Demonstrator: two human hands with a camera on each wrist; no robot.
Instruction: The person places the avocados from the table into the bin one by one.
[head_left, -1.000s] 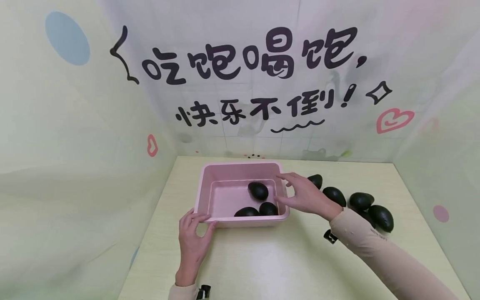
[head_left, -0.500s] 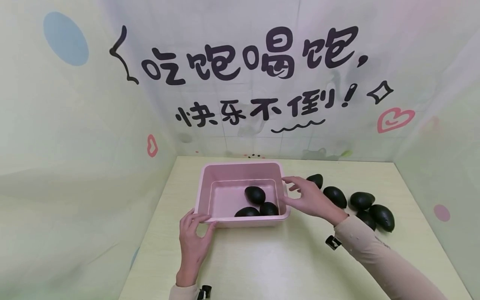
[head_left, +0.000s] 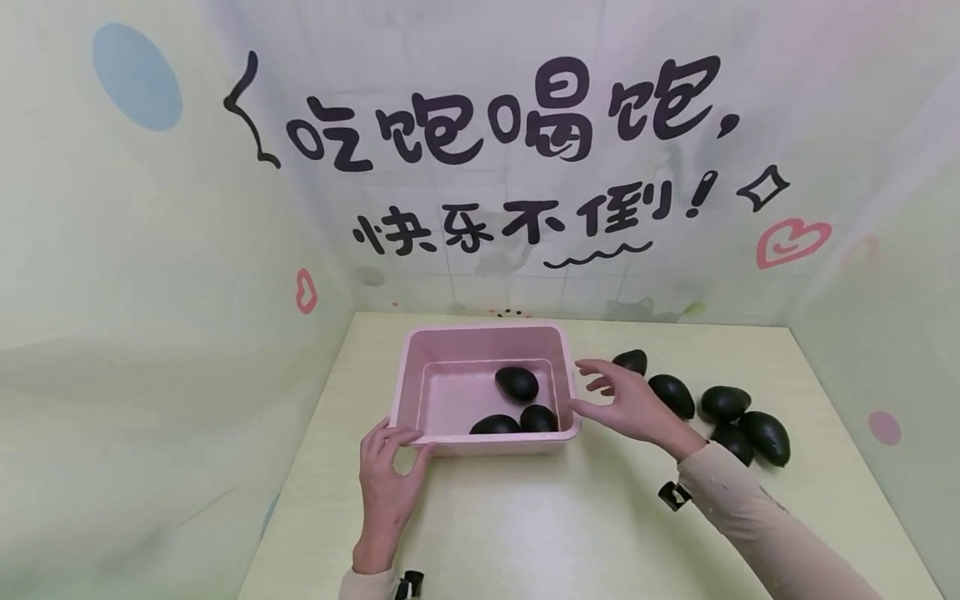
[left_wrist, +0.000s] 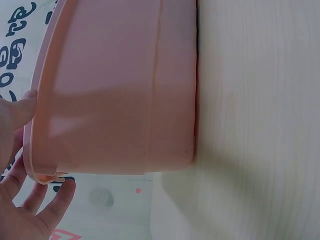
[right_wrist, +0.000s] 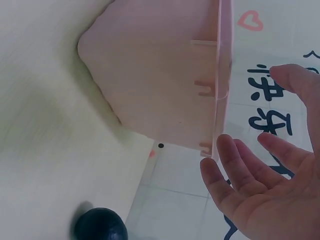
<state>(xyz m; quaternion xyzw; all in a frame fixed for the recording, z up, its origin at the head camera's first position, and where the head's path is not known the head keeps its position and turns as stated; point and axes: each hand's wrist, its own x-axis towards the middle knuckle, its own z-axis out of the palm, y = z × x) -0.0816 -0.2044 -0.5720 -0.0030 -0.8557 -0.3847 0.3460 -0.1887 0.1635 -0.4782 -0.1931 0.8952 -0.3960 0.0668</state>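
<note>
A pink plastic bin (head_left: 480, 437) stands on the table with three dark, pear-shaped avocados inside, one farther back (head_left: 517, 384) and two along the front wall. My left hand (head_left: 388, 479) grips the bin's front left corner, thumb against the front and fingers over the rim; the left wrist view shows the fingers (left_wrist: 57, 205) around that corner. Just outside the right wall is my right hand (head_left: 626, 404), holding nothing. Its fingers are spread and slightly bent in the right wrist view, near the rim (right_wrist: 223, 60).
Several more avocados lie on the table to the right, beyond and beside the right forearm; one of them (head_left: 765, 437) is farthest right. A printed cloth (head_left: 480, 292) hangs behind the table and along both sides.
The right hand has drawn back to the right, from over the bin's right rim to outside it. The rear avocado has rocked toward the front and back again. My left hand stays put.
</note>
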